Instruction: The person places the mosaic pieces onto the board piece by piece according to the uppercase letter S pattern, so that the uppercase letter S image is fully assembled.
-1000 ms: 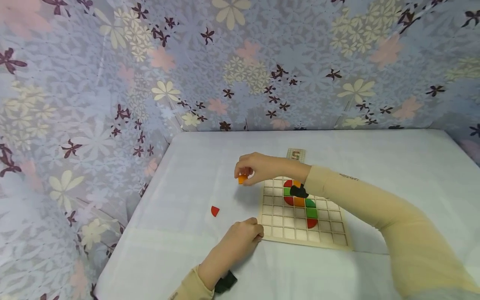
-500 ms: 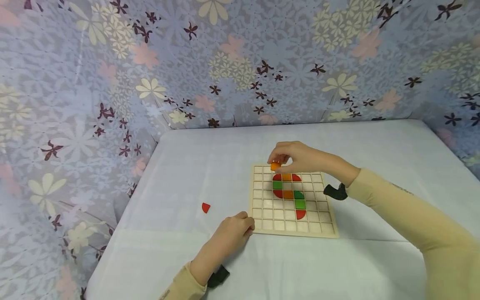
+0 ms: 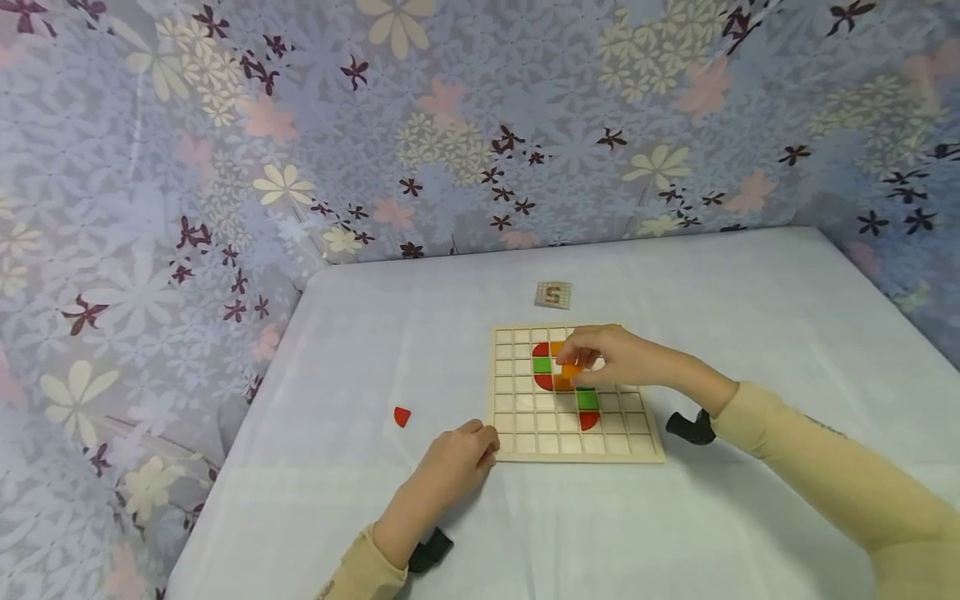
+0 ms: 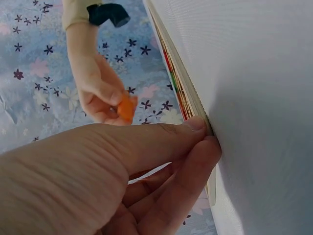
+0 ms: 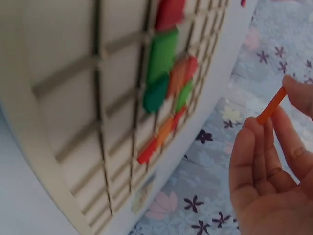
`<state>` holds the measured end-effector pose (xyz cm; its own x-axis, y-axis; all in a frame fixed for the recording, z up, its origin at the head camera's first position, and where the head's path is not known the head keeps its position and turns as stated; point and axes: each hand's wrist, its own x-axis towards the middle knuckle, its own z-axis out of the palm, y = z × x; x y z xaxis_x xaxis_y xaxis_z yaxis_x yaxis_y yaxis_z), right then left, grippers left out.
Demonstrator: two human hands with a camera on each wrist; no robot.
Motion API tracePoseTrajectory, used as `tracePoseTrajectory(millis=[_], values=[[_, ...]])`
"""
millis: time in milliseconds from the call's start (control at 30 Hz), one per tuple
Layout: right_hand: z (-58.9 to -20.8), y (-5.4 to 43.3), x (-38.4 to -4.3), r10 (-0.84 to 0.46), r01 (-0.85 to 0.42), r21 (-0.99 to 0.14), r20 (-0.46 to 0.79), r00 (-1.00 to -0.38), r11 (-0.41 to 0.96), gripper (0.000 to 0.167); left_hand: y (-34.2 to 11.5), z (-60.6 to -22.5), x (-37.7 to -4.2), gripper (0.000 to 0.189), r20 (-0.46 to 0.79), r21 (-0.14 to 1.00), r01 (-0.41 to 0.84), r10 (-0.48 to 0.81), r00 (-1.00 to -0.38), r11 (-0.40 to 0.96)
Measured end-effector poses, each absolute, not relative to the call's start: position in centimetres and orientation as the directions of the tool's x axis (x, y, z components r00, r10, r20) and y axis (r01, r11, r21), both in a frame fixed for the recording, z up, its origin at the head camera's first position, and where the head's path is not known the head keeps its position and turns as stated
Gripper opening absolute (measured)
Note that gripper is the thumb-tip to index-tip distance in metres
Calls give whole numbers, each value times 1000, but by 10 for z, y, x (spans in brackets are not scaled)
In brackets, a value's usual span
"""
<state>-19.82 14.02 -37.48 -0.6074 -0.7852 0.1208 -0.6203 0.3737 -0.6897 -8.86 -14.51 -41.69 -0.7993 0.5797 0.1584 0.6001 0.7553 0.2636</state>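
My right hand (image 3: 618, 357) pinches an orange tile (image 5: 271, 105) between thumb and fingertips, held over the wooden grid board (image 3: 517, 429). In the right wrist view the tile is edge-on and apart from the board's surface. Red, green and orange tiles on the grid form an S-like curve, partly hidden by this hand in the head view; a green square tile (image 3: 542, 365) and a red rounded tile (image 3: 589, 420) show. At the board's near left corner my left hand (image 3: 453, 467) grips its edge, thumb on one face and fingers on the other.
A loose red quarter-round tile (image 3: 402, 416) lies on the white-covered table (image 3: 337, 367), left of the board. Behind the board lies a small card (image 3: 553, 295) with a gridded S-like pattern. Flowered cloth (image 3: 450, 125) rises along the table's back and sides.
My right hand has carried the orange tile rightward from beside the board to over its tile pattern. The left hand keeps its grip on the corner. The head view has shifted slightly.
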Motion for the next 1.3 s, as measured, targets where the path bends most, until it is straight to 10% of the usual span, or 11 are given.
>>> tracePoseTrajectory(millis=[1300], values=[[-412,121,-166,-800,-650,-568,-28,-599,506,17,-147,-416,-90,12,191,286,622,593,-782,729]])
